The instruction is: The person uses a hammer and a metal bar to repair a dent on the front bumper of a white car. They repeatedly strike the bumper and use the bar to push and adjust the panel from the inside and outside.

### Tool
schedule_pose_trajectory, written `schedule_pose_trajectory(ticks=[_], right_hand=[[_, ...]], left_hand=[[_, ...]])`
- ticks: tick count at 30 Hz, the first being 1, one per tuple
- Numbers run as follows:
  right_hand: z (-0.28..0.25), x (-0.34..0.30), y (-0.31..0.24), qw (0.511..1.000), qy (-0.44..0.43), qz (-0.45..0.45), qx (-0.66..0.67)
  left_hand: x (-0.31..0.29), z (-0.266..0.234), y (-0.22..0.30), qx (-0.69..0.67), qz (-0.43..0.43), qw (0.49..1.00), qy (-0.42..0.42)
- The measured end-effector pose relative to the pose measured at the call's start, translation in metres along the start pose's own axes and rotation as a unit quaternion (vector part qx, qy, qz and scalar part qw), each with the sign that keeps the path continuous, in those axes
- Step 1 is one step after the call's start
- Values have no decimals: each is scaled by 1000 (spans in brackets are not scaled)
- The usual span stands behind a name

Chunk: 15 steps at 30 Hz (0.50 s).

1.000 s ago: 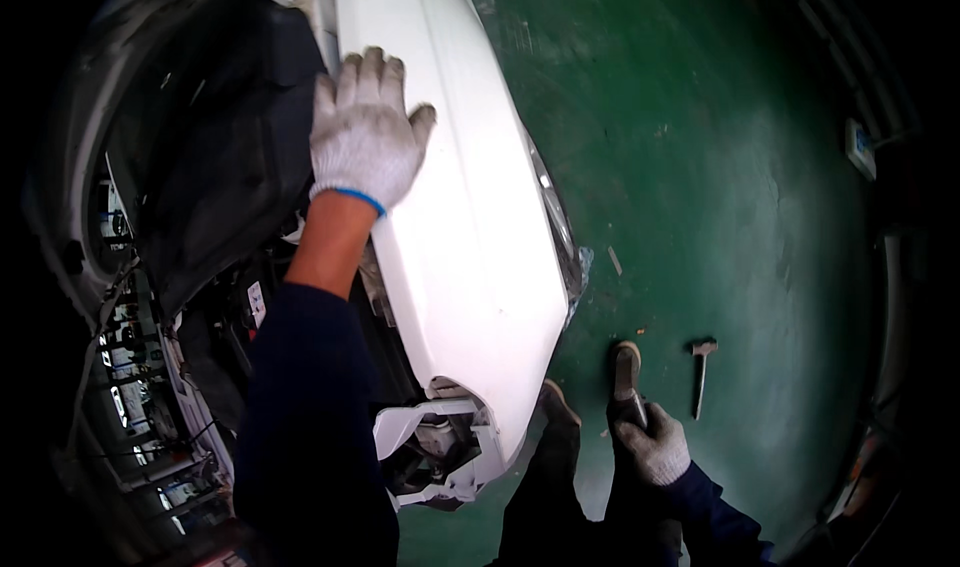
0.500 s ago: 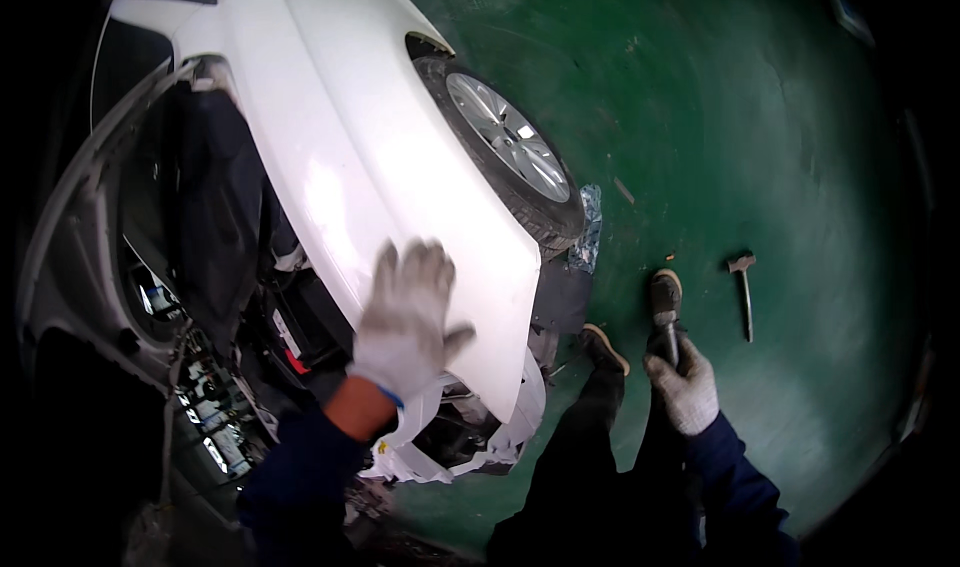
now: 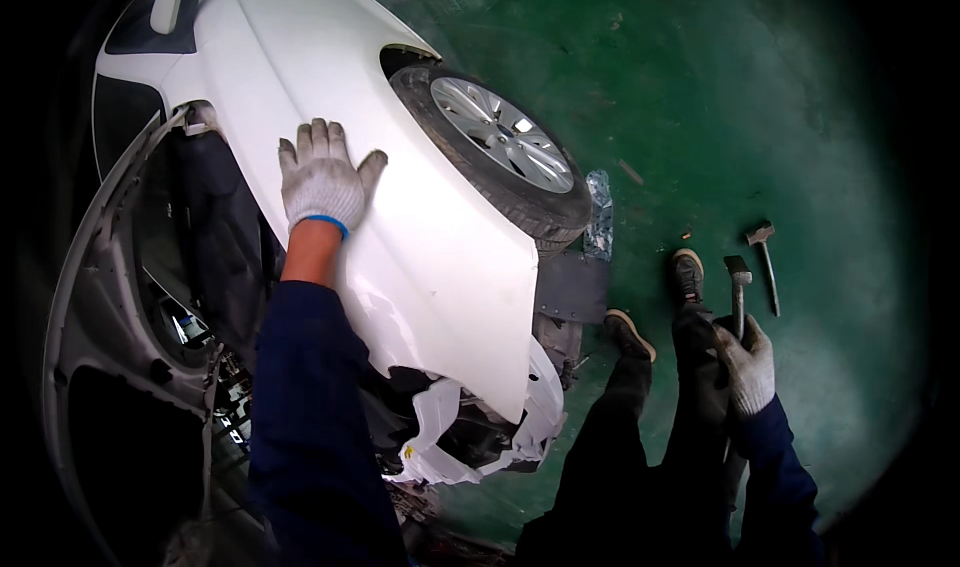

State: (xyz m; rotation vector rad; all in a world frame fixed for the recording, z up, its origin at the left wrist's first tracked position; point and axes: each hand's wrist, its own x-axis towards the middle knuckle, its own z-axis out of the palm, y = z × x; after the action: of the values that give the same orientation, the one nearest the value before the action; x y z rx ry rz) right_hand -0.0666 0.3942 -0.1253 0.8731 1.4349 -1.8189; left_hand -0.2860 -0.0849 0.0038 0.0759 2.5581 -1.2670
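My gloved left hand (image 3: 325, 182) lies flat with its fingers spread on the white front fender (image 3: 420, 267) of a car, near the fender's upper edge. In my gloved right hand (image 3: 748, 369), closed around its handle, is a hammer (image 3: 739, 285), held head-up over the floor beside my right leg. Below the fender's front tip, the white bumper (image 3: 435, 432) looks broken and out of place. The front wheel (image 3: 500, 132) sits in the arch on the fender's far side.
A second hammer (image 3: 768, 267) lies on the green floor (image 3: 820, 387) right of my shoe (image 3: 688, 275). The raised hood (image 3: 100, 307) stands at the left over the engine bay. A crumpled plastic piece (image 3: 598, 215) lies by the tyre, above a dark flap (image 3: 572, 287).
My left hand has moved up and left along the fender and now rests flat. My right hand has shifted right, bringing the hammer's head into plain sight. The view has shifted slightly.
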Motion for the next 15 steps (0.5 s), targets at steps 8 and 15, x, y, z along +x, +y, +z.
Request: schedule_pose_trajectory(ticks=[8,15], right_hand=[[16,4,24,999,-33,-2,29],[28,-1,19,999,-48,-9,8]], left_hand=[[7,-7,57,-18,-89,996,-1],[-126,-30,110,-169,175,969,-38]])
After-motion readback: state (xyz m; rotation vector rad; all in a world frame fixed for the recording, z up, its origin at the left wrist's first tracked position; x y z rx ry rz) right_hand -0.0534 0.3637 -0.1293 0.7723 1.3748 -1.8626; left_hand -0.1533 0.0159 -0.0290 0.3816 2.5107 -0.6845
